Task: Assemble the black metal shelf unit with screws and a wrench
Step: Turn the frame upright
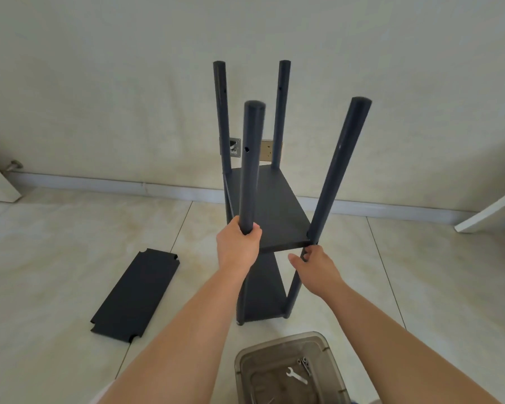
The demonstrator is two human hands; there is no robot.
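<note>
A: What's nearest the person?

B: A clear plastic tub (289,371) on the floor, with a small wrench (296,375) and a few screws (304,363) inside, probably kept close so they're easy to grab.

A: And the hands?

B: The left hand (239,243) has its fingers curled round the near-left post (250,167), likely steadying the frame. The right hand (315,266) pinches at the near-right post (333,182) just under the corner of the middle shelf (274,211), seemingly at a fastener; whether it holds a screw I can't tell.

A: Where's the shelf unit (263,298)?

B: Upright on the tiles in front of them, two shelves fitted and four posts rising bare above.

A: Anything left?

B: A loose shelf panel (134,293) lies flat to the left, apparently waiting for the top holes. Behind, wall sockets (267,151) show between the posts
</note>
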